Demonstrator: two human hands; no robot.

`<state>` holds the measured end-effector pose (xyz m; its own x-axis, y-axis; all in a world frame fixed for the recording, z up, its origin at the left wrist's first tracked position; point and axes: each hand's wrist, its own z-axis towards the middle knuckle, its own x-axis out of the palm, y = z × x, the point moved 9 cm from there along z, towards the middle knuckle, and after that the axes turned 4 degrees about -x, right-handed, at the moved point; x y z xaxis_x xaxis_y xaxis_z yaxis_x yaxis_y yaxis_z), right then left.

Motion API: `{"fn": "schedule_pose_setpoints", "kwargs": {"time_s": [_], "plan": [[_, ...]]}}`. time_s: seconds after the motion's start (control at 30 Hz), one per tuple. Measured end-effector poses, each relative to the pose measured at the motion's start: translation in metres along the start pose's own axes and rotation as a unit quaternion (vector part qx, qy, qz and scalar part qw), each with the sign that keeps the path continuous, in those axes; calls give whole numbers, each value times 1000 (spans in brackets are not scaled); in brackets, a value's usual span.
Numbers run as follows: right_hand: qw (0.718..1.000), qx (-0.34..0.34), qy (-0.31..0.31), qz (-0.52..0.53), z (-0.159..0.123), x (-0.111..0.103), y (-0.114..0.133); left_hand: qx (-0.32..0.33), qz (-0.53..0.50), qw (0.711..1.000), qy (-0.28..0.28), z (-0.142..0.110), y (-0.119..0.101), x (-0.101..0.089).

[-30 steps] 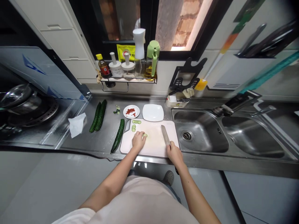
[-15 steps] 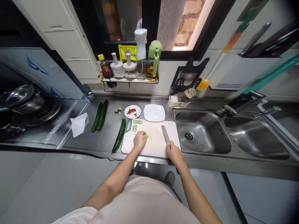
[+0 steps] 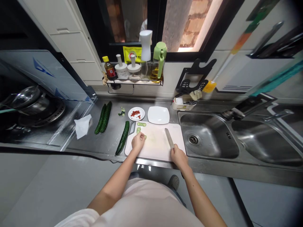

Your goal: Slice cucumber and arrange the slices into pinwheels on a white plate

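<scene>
My right hand (image 3: 179, 156) grips the handle of a kitchen knife (image 3: 169, 138), its blade slanting away over the right part of the pale cutting board (image 3: 156, 148). Over the board's left part, my left hand (image 3: 138, 142) has its fingers closed together on cucumber slices (image 3: 145, 137), of which only a green edge shows; how many is hidden. Just beyond those fingers, more slices lie in a short row (image 3: 141, 124) and a small stack (image 3: 138, 129). A whole cucumber (image 3: 122, 138) lies along the board's left edge.
Two cucumbers (image 3: 103, 117) and a white tissue (image 3: 82, 126) lie further left. Behind the board stand a plate of red pieces (image 3: 136, 114) and a white plate (image 3: 158, 115), with cucumber scraps (image 3: 121, 111) nearby. A double sink (image 3: 208, 134) adjoins on the right; a bottle rack (image 3: 134, 82) hangs above.
My left hand has shifted left across the board with the cucumber slices, closer to the cut rows. The knife stays nearly in place in my right hand. The whole view has shifted slightly.
</scene>
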<state>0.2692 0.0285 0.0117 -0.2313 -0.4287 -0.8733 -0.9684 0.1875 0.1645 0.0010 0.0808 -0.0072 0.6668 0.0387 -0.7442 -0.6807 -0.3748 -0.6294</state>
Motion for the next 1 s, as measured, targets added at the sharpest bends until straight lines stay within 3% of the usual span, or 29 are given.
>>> {"fn": "schedule_pose_setpoints", "kwargs": {"time_s": [0.27,0.67,0.8,1.0], "plan": [[1000,-3,2,-3,0,-1,1,-32,21,998,-59,25,26,-19],[1000,-9,5,-1,1,1,0,-27,81,994,-66,26,26,-24],[1000,-8,7,1,2,1,-1,-25,63,995,-69,31,14,-24],[1000,-8,10,2,3,0,-1,10,90,995,-31,56,-25,-15]]}}
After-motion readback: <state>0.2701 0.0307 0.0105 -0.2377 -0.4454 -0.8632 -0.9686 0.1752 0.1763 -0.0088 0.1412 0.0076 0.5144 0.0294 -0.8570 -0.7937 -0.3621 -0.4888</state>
